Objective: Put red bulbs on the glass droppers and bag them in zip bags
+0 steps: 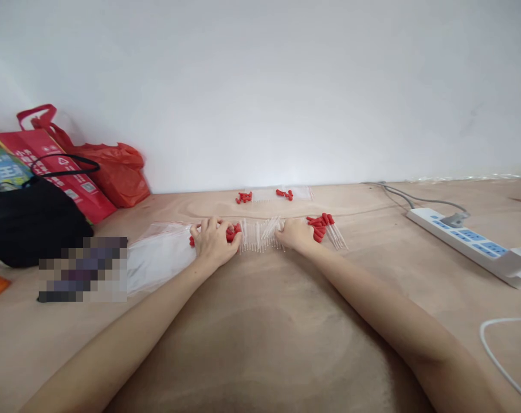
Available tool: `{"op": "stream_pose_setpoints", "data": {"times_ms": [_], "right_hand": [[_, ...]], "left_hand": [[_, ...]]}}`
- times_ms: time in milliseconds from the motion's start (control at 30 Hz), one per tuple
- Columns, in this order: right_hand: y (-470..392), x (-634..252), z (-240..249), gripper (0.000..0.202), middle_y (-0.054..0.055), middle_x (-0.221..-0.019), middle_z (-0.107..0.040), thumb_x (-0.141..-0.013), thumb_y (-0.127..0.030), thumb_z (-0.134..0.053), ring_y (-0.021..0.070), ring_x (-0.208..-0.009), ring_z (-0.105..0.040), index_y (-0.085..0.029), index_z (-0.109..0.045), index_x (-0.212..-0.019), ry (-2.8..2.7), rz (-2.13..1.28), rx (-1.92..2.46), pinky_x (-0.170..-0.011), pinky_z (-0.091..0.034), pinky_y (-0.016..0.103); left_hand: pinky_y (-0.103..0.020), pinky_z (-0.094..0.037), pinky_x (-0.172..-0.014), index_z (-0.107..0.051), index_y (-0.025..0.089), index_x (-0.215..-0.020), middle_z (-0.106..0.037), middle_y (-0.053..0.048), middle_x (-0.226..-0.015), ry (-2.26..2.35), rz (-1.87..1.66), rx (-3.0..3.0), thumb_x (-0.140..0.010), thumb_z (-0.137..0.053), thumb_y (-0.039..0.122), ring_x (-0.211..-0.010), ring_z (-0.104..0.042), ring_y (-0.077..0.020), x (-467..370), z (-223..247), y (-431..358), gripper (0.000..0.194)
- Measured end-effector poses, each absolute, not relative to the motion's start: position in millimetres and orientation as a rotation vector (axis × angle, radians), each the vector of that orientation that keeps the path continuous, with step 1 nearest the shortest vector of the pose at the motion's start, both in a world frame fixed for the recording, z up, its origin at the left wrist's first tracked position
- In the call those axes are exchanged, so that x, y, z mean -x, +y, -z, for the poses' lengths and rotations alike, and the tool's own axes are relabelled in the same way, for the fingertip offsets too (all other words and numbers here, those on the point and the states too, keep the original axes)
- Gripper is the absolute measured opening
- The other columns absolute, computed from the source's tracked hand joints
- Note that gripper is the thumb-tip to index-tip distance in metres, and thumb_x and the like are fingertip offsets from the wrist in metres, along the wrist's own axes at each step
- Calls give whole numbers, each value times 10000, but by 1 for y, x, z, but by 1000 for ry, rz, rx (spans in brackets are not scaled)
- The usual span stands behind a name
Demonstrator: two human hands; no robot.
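Observation:
A row of thin pale sticks (254, 235) lies on the wooden surface in front of me, with clusters of thick red ends (233, 231) on the left and more red ends (320, 226) on the right. My left hand (212, 238) rests over the left cluster, its fingers curved and spread apart, partly covering the red ends. Closed, with its knuckles up, my right hand (298, 234) has its fingertips at the pale sticks; its palm side is hidden. Just right of that hand, several sticks fan out toward me from the red ends.
Clear plastic bags (161, 258) lie left of my left hand. Near the wall are a small bag (264, 194) and loose red pieces (244, 198). A power strip (466, 238) with cables is at right; a black bag (36, 218) and red bags (114, 172) stand at left.

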State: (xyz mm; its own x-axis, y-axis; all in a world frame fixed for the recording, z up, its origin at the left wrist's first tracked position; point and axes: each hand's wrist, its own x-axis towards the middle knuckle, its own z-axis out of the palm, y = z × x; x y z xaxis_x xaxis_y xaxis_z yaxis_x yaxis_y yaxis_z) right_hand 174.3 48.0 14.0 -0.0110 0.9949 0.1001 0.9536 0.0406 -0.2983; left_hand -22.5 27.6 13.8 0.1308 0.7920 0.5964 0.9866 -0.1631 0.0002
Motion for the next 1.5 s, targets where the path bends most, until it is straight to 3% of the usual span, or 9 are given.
{"op": "stream_pose_setpoints", "data": {"times_ms": [167,333,567,733,867,967,1100,1333,1500], "right_hand": [[43,-177,-22,305,140,-842,-660,-725,-365,-426,293,-808,-610,-154,-643,-763,-1954,-200,2077,-592,-425,343],[24,-187,-19,254,69,-749,-658,-762,-356,-407,225,-741,-604,-193,-590,-698,-1888,-115,1901,-569,-370,282],[-6,-215,7,162,49,-673,-587,-837,-267,-355,162,-616,-532,-179,-450,-740,-1987,28,1356,-598,-352,269],[-18,-232,17,141,43,-732,-599,-867,-250,-362,156,-648,-518,-177,-453,-789,-2120,29,1149,-679,-331,294],[-21,-231,17,105,31,-763,-611,-861,-224,-397,146,-653,-519,-172,-474,-811,-2226,10,1114,-694,-301,299],[-21,-226,17,92,33,-768,-613,-854,-218,-411,146,-664,-516,-170,-479,-814,-2259,-5,1080,-682,-291,292],[-21,-222,17,93,36,-776,-614,-855,-217,-408,146,-670,-512,-169,-474,-810,-2272,-9,1037,-671,-278,288],[-24,-221,15,98,26,-777,-611,-857,-219,-399,134,-667,-518,-168,-468,-810,-2317,-43,951,-700,-259,305],[-24,-220,14,111,30,-764,-604,-863,-235,-391,131,-656,-514,-169,-465,-813,-2329,-62,949,-702,-257,305]], "left_hand": [[-494,-233,-839,-619,205,-624,-557,-98,-913,-1846,578,2023,-680,-543,431,-940,-440,-300,19,-21,50,245],[-507,-233,-836,-627,187,-528,-566,-113,-885,-1893,502,2045,-660,-552,395,-926,-440,-324,15,-25,60,258],[-405,-342,-776,-580,171,-682,-581,-65,-804,-1487,813,2232,-682,-545,260,-827,-494,-239,9,-32,17,95],[-312,-403,-671,-517,160,-694,-561,-40,-722,-1177,762,2682,-688,-491,175,-697,-518,-177,-3,-14,-23,31],[-305,-418,-670,-548,134,-799,-568,-42,-740,-1205,776,2783,-701,-502,152,-707,-535,-174,-7,-2,-25,110],[-301,-415,-696,-590,150,-915,-577,-42,-796,-1162,808,2857,-773,-506,217,-752,-544,-170,-7,3,-19,178],[-288,-388,-689,-630,184,-836,-584,-30,-780,-1191,892,2880,-836,-464,235,-743,-545,-150,-7,6,-16,174],[-343,-282,-792,-556,187,-840,-641,5,-814,-1303,933,2819,-868,-425,226,-790,-567,-149,-7,1,-23,140],[-315,-293,-772,-530,187,-847,-645,15,-793,-1231,985,2856,-874,-403,234,-736,-574,-133,-8,0,-23,138]]}}
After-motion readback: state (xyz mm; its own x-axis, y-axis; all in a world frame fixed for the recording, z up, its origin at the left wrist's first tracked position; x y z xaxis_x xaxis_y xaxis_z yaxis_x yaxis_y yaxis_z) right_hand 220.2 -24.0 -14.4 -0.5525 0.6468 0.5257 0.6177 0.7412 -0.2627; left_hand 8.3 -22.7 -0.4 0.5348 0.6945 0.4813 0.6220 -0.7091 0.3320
